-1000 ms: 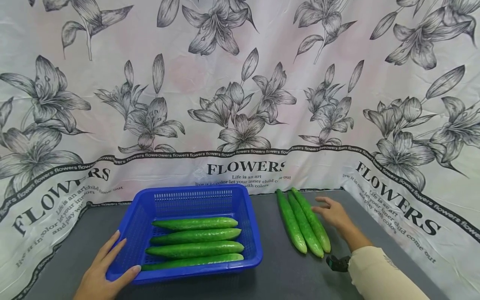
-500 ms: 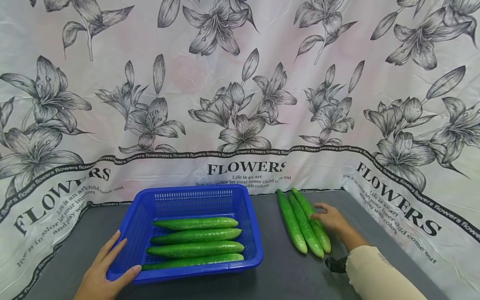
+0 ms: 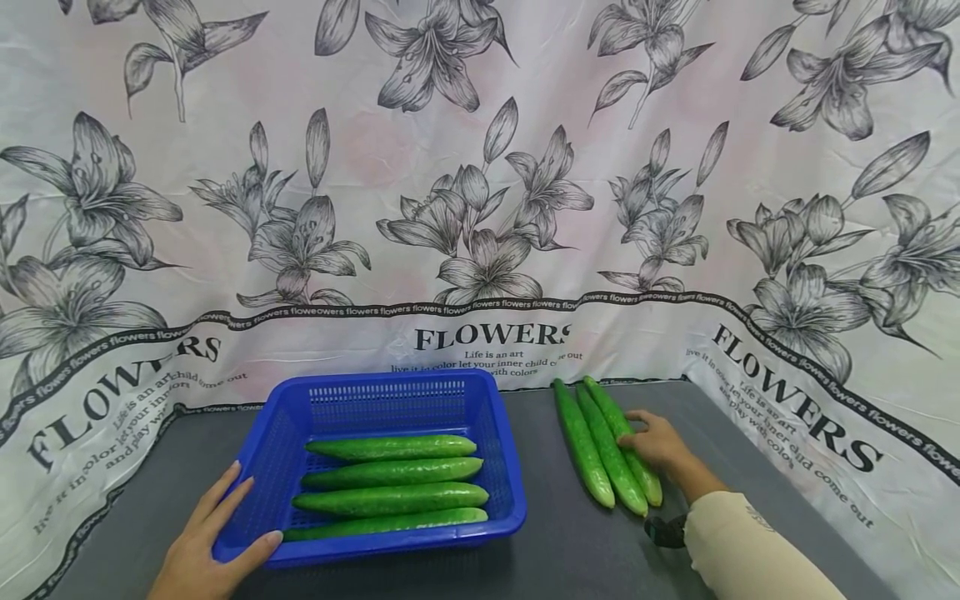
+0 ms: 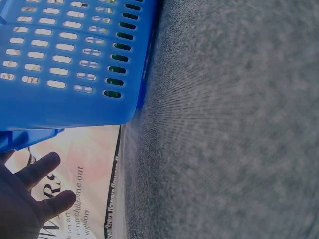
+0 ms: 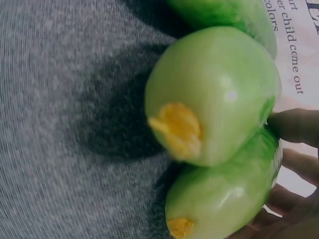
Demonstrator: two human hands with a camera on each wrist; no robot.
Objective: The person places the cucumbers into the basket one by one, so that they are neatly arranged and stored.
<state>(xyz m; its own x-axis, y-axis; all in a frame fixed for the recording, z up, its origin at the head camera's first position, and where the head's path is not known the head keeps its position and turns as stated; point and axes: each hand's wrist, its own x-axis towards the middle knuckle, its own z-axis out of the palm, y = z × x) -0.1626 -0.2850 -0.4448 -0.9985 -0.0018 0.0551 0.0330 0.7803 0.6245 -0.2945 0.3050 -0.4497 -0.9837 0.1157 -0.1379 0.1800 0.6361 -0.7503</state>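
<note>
At the right of the head view, three green cucumbers lie side by side on the table. My right hand [image 3: 663,446] pinches the rightmost cucumber [image 3: 649,485] around its middle. In the right wrist view, the thumb sits between this cucumber [image 5: 224,191] and the middle cucumber [image 5: 219,84], with the fingers along its far side. A blue perforated basket [image 3: 512,467] holds several more cucumbers [image 3: 390,500], laid in parallel. My left hand [image 3: 198,537] rests at the basket's near left corner, fingers spread and thumb on the rim. In the left wrist view its fingertips extend below the basket wall [image 4: 60,107].
A grey tabletop [image 3: 540,550] carries everything. Behind it and along both sides hangs a white cloth [image 3: 480,250] printed with flowers and lettering. A dark band [image 3: 666,531] is on the right wrist, below the pale sleeve [image 3: 753,542].
My right hand has moved left and slightly down from beside the cucumbers onto the rightmost one, its thumb and fingers closing around it. The left hand and basket have stayed put.
</note>
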